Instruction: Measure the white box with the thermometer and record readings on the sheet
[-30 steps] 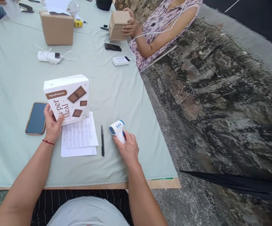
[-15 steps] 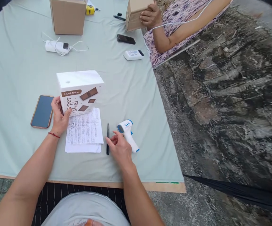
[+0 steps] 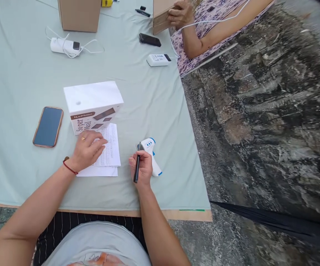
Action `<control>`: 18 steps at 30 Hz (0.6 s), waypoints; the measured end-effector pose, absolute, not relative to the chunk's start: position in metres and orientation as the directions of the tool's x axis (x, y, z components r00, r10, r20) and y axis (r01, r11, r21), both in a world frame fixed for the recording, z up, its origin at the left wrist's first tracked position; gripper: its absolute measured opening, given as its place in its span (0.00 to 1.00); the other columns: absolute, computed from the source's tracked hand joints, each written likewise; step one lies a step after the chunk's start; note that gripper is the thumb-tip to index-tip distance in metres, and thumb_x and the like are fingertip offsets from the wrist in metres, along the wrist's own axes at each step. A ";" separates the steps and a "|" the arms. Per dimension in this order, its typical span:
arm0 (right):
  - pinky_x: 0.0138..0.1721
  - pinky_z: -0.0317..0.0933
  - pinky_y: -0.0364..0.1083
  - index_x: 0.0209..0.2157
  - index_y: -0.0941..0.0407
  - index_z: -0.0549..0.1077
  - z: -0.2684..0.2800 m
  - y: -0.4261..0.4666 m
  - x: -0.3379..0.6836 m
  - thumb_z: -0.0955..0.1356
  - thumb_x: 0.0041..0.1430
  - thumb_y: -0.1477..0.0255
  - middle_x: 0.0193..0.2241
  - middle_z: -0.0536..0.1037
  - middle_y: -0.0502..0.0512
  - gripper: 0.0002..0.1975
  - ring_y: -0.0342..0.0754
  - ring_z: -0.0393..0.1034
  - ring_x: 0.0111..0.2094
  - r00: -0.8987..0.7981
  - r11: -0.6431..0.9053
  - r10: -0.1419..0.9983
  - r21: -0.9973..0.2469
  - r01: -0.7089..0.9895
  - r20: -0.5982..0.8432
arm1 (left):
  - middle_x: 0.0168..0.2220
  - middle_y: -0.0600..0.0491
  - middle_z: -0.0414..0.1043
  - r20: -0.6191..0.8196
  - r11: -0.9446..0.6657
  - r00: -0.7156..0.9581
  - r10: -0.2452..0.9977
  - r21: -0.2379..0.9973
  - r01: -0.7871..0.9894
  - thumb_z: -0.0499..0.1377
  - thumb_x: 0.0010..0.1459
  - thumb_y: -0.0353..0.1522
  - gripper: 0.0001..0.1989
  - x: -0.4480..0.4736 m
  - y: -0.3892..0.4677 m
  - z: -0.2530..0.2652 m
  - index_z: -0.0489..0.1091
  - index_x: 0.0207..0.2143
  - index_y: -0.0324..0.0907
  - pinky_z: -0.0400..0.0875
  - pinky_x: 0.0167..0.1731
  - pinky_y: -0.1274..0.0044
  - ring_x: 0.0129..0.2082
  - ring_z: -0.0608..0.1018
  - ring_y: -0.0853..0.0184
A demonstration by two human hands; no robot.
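Head view: pen (image 3: 137,169) held right of the papers (image 3: 112,151).
Right hand (image 3: 145,167) curls round the pen, likely for control; left hand (image 3: 87,151), half-spread, grips nothing visible over the papers (contact unclear). White box (image 3: 93,95) stands at their far end, probably steady on its base.

A phone (image 3: 48,126) lies on the pale cloth (image 3: 12,85); beyond it, a cable (image 3: 94,51) loops around a white gadget (image 3: 57,45) near a carton (image 3: 79,14) and a partly visible yellow item (image 3: 107,3). Farther right are a marker (image 3: 143,13), a black device (image 3: 150,39) and a white pack (image 3: 158,60), near a co-worker (image 3: 221,31) in a patterned top, holding a second carton (image 3: 160,21). Rough stone (image 3: 259,118) lies alongside.
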State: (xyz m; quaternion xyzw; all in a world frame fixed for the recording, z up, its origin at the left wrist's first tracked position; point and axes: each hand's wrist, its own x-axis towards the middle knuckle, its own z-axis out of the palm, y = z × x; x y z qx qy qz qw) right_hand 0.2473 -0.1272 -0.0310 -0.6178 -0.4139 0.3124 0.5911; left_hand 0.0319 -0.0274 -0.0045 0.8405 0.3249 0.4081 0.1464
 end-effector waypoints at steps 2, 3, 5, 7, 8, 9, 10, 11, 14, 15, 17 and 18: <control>0.35 0.64 0.48 0.41 0.51 0.71 -0.030 -0.128 0.242 0.67 0.58 0.53 0.27 0.67 0.48 0.17 0.45 0.64 0.28 0.463 0.066 0.879 -0.990 0.125 0.117 | 0.44 0.49 0.73 0.468 -0.762 0.616 0.634 0.517 0.390 0.60 0.62 0.36 0.07 0.039 -0.031 -0.007 0.73 0.43 0.48 0.66 0.53 0.57 0.44 0.74 0.56; 0.36 0.64 0.49 0.43 0.52 0.72 -0.029 -0.127 0.240 0.65 0.60 0.52 0.28 0.68 0.49 0.19 0.46 0.65 0.29 0.446 0.075 0.887 -0.991 0.115 0.119 | 0.45 0.48 0.73 0.420 -0.754 0.650 0.633 0.523 0.397 0.61 0.61 0.38 0.08 0.041 -0.033 -0.009 0.73 0.42 0.47 0.65 0.54 0.56 0.45 0.74 0.56; 0.40 0.65 0.52 0.46 0.53 0.73 -0.026 -0.126 0.235 0.64 0.60 0.53 0.32 0.73 0.52 0.21 0.48 0.68 0.33 0.400 0.074 0.910 -0.993 0.091 0.104 | 0.47 0.46 0.73 0.354 -0.732 0.671 0.651 0.528 0.432 0.63 0.59 0.40 0.11 0.046 -0.036 -0.012 0.73 0.42 0.45 0.62 0.57 0.55 0.46 0.73 0.54; 0.42 0.66 0.52 0.46 0.53 0.74 -0.024 -0.124 0.231 0.68 0.57 0.58 0.36 0.75 0.54 0.19 0.48 0.70 0.35 0.395 0.032 0.917 -0.996 0.083 0.062 | 0.47 0.45 0.72 0.309 -0.709 0.671 0.674 0.526 0.470 0.65 0.57 0.41 0.14 0.049 -0.039 -0.014 0.74 0.42 0.44 0.61 0.57 0.54 0.48 0.72 0.53; 0.40 0.66 0.51 0.42 0.53 0.75 -0.024 -0.122 0.228 0.70 0.54 0.60 0.35 0.76 0.54 0.16 0.48 0.70 0.34 0.414 0.004 0.909 -0.997 0.080 0.037 | 0.47 0.45 0.72 0.290 -0.700 0.672 0.682 0.525 0.484 0.66 0.56 0.41 0.14 0.050 -0.040 -0.015 0.74 0.42 0.44 0.60 0.57 0.54 0.48 0.72 0.52; 0.37 0.66 0.50 0.38 0.53 0.75 -0.025 -0.121 0.226 0.71 0.52 0.63 0.33 0.76 0.53 0.13 0.47 0.69 0.32 0.443 -0.020 0.896 -0.997 0.074 0.015 | 0.47 0.45 0.71 0.273 -0.693 0.674 0.687 0.525 0.494 0.66 0.55 0.40 0.14 0.051 -0.042 -0.015 0.74 0.41 0.44 0.60 0.57 0.54 0.48 0.72 0.52; 0.34 0.65 0.48 0.34 0.54 0.75 -0.025 -0.121 0.225 0.71 0.49 0.64 0.31 0.75 0.51 0.11 0.46 0.68 0.30 0.473 -0.038 0.881 -0.997 0.065 -0.003 | 0.47 0.44 0.71 0.259 -0.687 0.675 0.691 0.526 0.501 0.67 0.54 0.40 0.14 0.052 -0.043 -0.016 0.74 0.41 0.44 0.59 0.57 0.53 0.48 0.72 0.52; 0.31 0.63 0.47 0.31 0.54 0.73 -0.027 -0.120 0.223 0.71 0.48 0.65 0.28 0.74 0.50 0.09 0.45 0.67 0.27 0.497 -0.051 0.868 -0.997 0.058 -0.015 | 0.48 0.44 0.71 0.251 -0.683 0.675 0.693 0.528 0.505 0.67 0.53 0.39 0.14 0.053 -0.044 -0.016 0.74 0.41 0.43 0.59 0.57 0.53 0.48 0.71 0.51; 0.25 0.58 0.44 0.26 0.53 0.71 -0.030 -0.121 0.220 0.69 0.47 0.67 0.22 0.71 0.46 0.05 0.42 0.62 0.22 0.498 -0.077 0.867 -0.992 0.098 -0.017 | 0.48 0.43 0.71 0.249 -0.682 0.672 0.698 0.518 0.516 0.68 0.52 0.37 0.15 0.054 -0.045 -0.015 0.73 0.41 0.42 0.58 0.57 0.52 0.49 0.71 0.51; 0.25 0.57 0.44 0.26 0.53 0.71 -0.030 -0.122 0.219 0.69 0.47 0.68 0.21 0.70 0.45 0.04 0.42 0.61 0.22 0.477 -0.080 0.879 -0.987 0.139 -0.004 | 0.48 0.44 0.70 0.249 -0.687 0.673 0.696 0.504 0.524 0.68 0.51 0.37 0.15 0.055 -0.045 -0.015 0.73 0.41 0.43 0.58 0.57 0.53 0.49 0.71 0.51; 0.24 0.56 0.43 0.24 0.53 0.70 -0.032 -0.123 0.219 0.68 0.48 0.70 0.19 0.68 0.44 0.03 0.41 0.59 0.21 0.428 -0.058 0.903 -0.973 0.226 0.046 | 0.48 0.44 0.70 0.242 -0.700 0.682 0.690 0.464 0.543 0.68 0.52 0.38 0.16 0.055 -0.046 -0.013 0.73 0.42 0.43 0.59 0.57 0.53 0.49 0.71 0.51; 0.24 0.56 0.43 0.24 0.53 0.70 -0.032 -0.124 0.219 0.68 0.48 0.71 0.18 0.67 0.44 0.03 0.41 0.59 0.21 0.405 -0.038 0.912 -0.965 0.258 0.073 | 0.48 0.44 0.70 0.231 -0.705 0.688 0.688 0.440 0.556 0.67 0.53 0.38 0.16 0.055 -0.046 -0.012 0.73 0.42 0.43 0.59 0.57 0.54 0.49 0.71 0.52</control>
